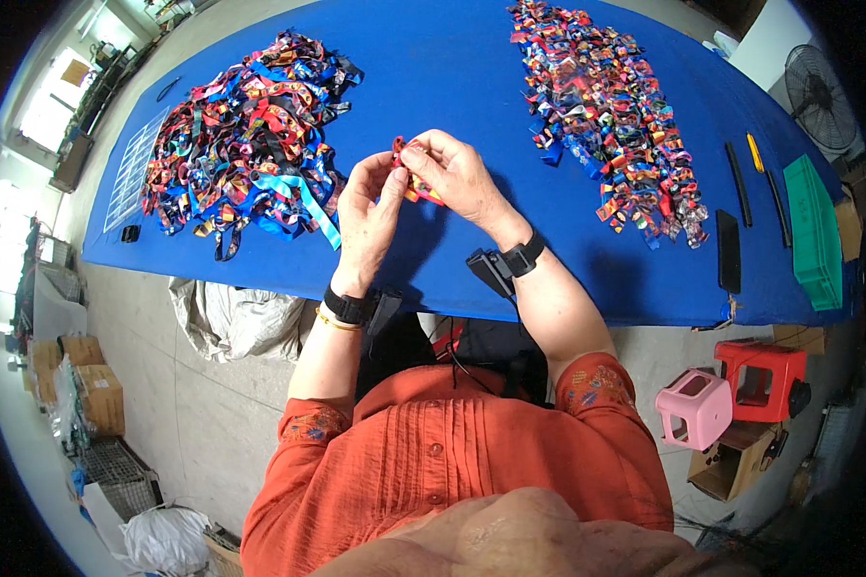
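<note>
Both hands meet above the near middle of the blue table [452, 58], working one small piece of patterned ribbon [416, 181] between them. The left hand [368, 213] is curled, its thumb and fingertips pinching the ribbon's lower left part; the right hand [455, 173] arches over from the other side, its fingers closed on the ribbon's upper end. The ribbon is red and orange, held just above the tabletop rather than lying on it. Each wrist carries a black strap with a small black device. To the left of the hands on the table lies a loose heap of long ribbons [245, 130], with a light blue strip trailing out toward the hands. To the right of the hands, farther back, a long band of short folded ribbon pieces [611, 115] runs across the table. Near the table's right end lies a green tray [813, 231], with a few black strips [729, 250] beside it.
</note>
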A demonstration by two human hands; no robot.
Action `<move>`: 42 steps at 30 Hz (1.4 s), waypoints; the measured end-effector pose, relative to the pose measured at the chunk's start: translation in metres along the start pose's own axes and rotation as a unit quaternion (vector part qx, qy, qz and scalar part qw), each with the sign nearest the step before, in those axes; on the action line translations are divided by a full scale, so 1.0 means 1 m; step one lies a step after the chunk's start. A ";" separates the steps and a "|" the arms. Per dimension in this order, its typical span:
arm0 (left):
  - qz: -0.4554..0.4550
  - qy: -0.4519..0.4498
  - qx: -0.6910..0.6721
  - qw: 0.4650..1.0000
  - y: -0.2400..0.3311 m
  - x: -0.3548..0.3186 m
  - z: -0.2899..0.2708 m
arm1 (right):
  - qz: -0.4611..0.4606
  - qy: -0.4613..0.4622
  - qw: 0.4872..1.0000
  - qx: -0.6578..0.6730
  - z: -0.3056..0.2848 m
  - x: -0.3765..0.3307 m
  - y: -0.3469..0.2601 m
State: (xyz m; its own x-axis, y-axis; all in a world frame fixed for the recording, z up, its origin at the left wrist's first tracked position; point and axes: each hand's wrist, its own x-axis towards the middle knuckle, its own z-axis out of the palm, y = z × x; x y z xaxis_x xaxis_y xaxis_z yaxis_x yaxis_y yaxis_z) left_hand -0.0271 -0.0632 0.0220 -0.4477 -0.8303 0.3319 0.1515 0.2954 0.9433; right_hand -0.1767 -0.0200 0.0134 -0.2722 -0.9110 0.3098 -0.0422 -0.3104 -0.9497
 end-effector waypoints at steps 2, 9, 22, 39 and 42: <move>-0.013 -0.038 -0.081 0.996 -0.005 0.001 -0.003 | -0.008 -0.030 0.999 0.008 0.002 -0.001 -0.008; -0.106 -0.057 -0.210 0.970 -0.009 0.005 -0.018 | 0.012 -0.014 0.998 0.055 -0.002 -0.002 -0.018; -0.170 -0.094 -0.289 0.937 -0.008 0.004 -0.025 | 0.079 -0.015 0.997 0.014 -0.011 0.004 -0.009; -0.190 -0.113 -0.236 0.946 -0.008 0.003 -0.021 | 0.029 0.011 0.999 -0.010 -0.010 0.004 0.001; -0.199 -0.093 -0.228 0.949 -0.006 0.002 -0.020 | 0.041 -0.003 0.999 -0.011 -0.011 0.003 -0.003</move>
State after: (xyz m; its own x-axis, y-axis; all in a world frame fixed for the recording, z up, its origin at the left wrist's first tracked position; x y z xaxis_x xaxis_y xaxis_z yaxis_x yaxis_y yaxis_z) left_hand -0.0114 -0.0757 0.0176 -0.6908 -0.7228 -0.0179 0.2837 -0.2937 0.9128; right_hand -0.1877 -0.0188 0.0162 -0.2698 -0.9347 0.2315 -0.0407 -0.2292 -0.9725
